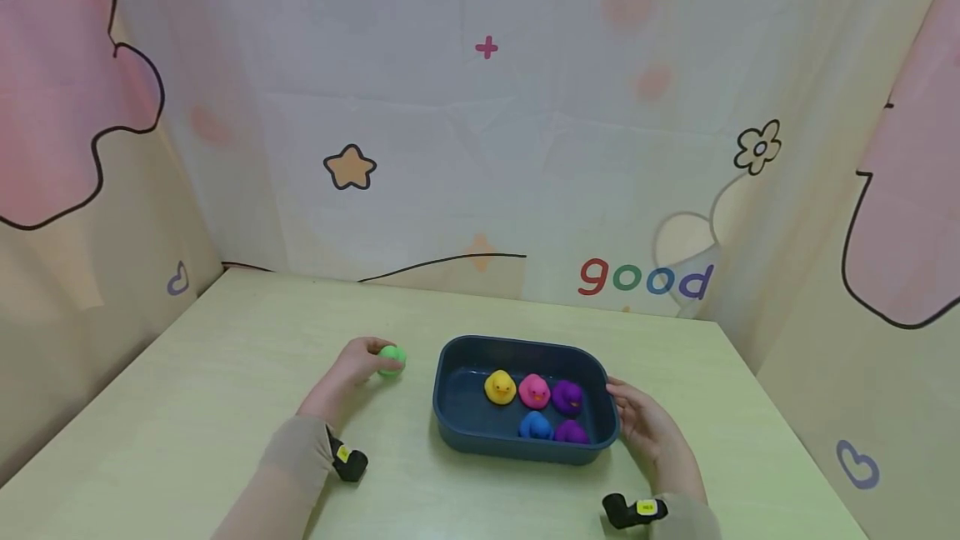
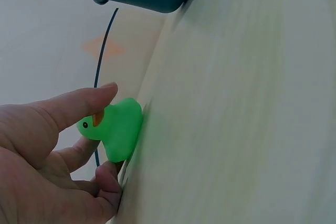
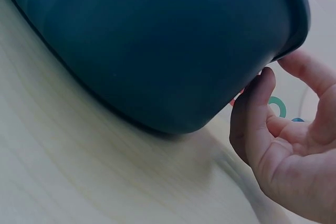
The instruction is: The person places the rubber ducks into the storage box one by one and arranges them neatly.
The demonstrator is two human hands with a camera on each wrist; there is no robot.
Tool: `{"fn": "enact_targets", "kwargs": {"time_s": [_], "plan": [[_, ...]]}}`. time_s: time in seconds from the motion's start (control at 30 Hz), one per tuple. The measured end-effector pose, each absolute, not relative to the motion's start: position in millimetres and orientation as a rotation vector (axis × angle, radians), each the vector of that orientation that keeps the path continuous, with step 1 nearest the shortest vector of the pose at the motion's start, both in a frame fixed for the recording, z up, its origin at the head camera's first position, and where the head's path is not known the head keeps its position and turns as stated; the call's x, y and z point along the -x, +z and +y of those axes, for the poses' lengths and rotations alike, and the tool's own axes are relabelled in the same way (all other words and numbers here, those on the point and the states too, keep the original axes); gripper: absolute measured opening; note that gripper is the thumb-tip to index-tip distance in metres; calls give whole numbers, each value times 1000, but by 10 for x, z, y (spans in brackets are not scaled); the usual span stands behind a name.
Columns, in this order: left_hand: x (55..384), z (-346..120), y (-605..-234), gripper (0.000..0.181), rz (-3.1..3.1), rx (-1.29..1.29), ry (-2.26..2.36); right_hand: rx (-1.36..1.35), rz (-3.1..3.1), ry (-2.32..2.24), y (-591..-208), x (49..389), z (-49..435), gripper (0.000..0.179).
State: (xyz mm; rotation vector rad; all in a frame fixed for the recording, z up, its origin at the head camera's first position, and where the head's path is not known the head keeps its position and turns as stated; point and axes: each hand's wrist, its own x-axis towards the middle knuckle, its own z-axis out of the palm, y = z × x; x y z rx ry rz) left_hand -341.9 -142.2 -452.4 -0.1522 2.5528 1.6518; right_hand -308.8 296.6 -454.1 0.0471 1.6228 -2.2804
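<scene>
My left hand (image 1: 362,358) pinches a small green rubber duck (image 2: 123,129) between thumb and fingers, low over the table to the left of a dark blue basin (image 1: 517,447). An orange beak and a black eye show on the duck in the left wrist view. At the basin's right end is my right hand (image 1: 647,423), its fingertips touching the outside just under the rim (image 3: 302,30). Inside the basin sit a yellow duck (image 1: 500,388), a pink duck (image 1: 535,392), a blue duck (image 1: 536,426) and two purple ducks (image 1: 567,397), gathered toward its middle and right.
The pale wooden table (image 1: 225,373) runs back to a printed cloth backdrop (image 1: 420,107), with cloth at both sides too. Black wrist cameras are strapped at the left cuff (image 1: 292,457) and the right cuff (image 1: 684,517).
</scene>
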Motion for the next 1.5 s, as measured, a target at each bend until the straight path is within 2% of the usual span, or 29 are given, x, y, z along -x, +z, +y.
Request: {"fn": "enact_targets", "kwargs": {"time_s": [0.23,0.37,0.53,0.97,1.23,1.5], "plan": [[3409,-1429,-4473,57,2529,108,1613,-29,1622,-2287,-4543,3074,2974,16],[3407,-1542,-4409,66,2473,66,1602,-38,1620,-2283,-4544,3073,2972,16],[3402,-1718,-4389,68,2418,-5,1691,-32,1610,-2283,-4535,3077,2971,15],[3393,-1758,-4481,65,2359,-294,1639,0,1590,-2294,-4569,3089,2979,19],[3427,-1717,-4557,64,2428,-313,1592,-2,1625,-2268,-4543,3085,2979,14],[3451,-1612,-4602,53,2533,-235,1554,-46,1621,-2273,-4535,3089,2973,15]]}}
